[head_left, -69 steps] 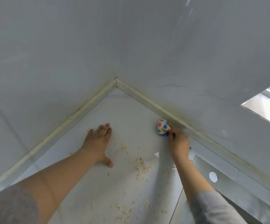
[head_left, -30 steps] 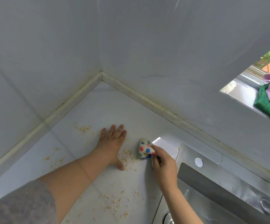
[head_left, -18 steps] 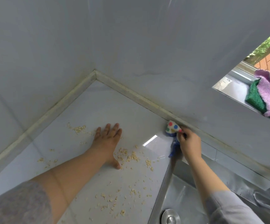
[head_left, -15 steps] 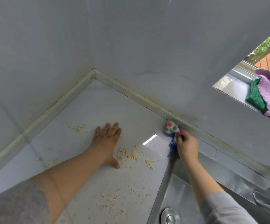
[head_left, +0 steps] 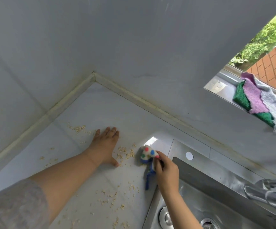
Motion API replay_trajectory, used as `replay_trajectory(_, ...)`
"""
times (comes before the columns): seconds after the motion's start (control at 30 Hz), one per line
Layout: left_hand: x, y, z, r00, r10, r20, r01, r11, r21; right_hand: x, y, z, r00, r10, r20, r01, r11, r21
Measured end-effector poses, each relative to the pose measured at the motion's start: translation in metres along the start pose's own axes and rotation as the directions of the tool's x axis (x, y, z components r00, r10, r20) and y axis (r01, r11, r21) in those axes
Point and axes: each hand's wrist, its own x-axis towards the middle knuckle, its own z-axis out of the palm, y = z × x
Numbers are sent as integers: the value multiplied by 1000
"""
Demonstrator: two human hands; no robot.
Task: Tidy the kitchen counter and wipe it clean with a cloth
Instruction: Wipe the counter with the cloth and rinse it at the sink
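Spotted cloth [head_left: 148, 155]: on desk [head_left: 101, 109] at sink [head_left: 216, 195] edge; long axis near-to-far, bunched end toward the wall; right hand [head_left: 167, 172] fingers pinch it; left hand [head_left: 105, 144] flat, fingers straight, among oat flakes [head_left: 125, 153].

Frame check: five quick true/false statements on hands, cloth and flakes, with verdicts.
1. The left hand lies flat on the counter. True.
2. The right hand has a grip on a plain green cloth. False: the cloth is white with coloured dots.
3. Flakes lie between the left hand and the cloth. True.
4. The cloth sits in the sink. False: it is over the counter, beside the sink.
5. Rags lie on the window sill. True.
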Motion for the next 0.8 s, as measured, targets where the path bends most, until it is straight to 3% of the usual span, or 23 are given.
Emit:
replay_trajectory(0.13,-23,-7,5,998,31,-62,-33,999,-30,17,-9,-12,998,-24,-62,20,997,-69)
replay_trajectory(0.33,-62,-25,26,997,7,-72,-12,997,-75,3,-16,3,998,61,1,-60,980,-188)
replay_trajectory(0.7,-150,-60,69,993,-71,-96,55,986,-157,-104,-56,45,985,-11,170,32,992,-125)
replay_trajectory(0.8,-181,-67,83,992,-80,-96,63,983,-173,-128,-63,49,987,-36,159,53,993,-104)
